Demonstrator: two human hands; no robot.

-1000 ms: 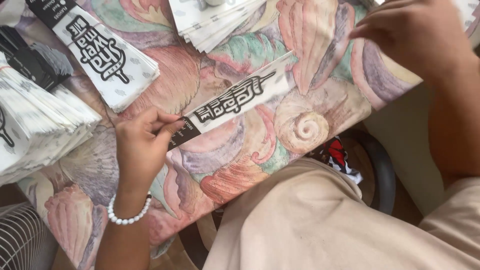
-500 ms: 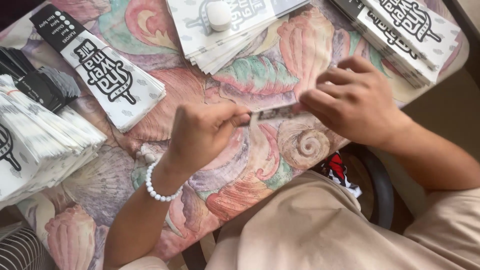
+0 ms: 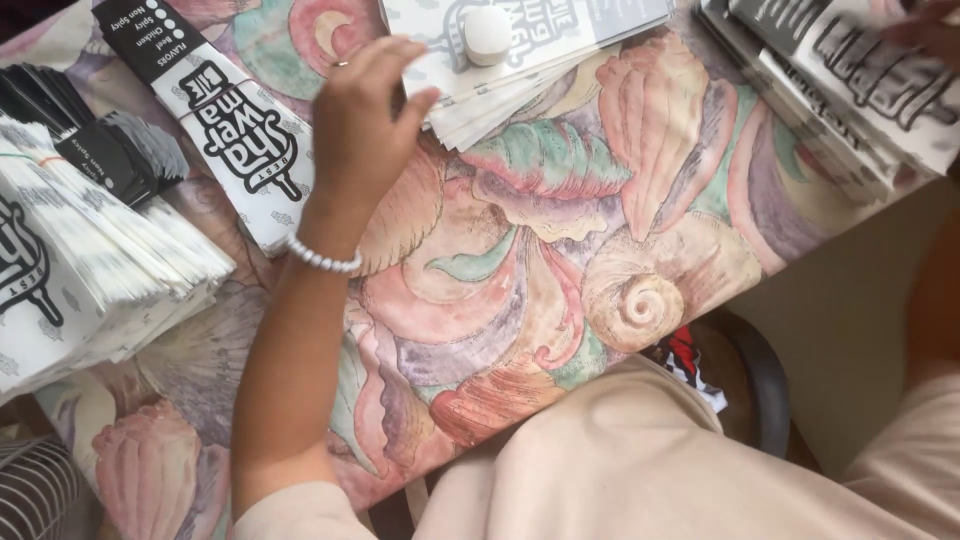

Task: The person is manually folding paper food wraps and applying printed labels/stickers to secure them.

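Nearby, paper stacks (image 3: pixel 95 260), small white block (image 3: pixel 487 34)

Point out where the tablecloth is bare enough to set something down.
Free: the middle of the shell-print tablecloth, between the left hand, the weighted paper stack above and the near edge. Crowded: the left side with paper bag bundles and the top-right stack under the right hand.

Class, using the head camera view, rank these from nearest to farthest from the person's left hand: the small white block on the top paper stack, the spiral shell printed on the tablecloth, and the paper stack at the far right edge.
Measured from the left hand:
1. Small white block, just right of the fingers, atop the upper stack.
2. Spiral shell print, lower right, mid-table.
3. Right-edge paper stack, far right corner.
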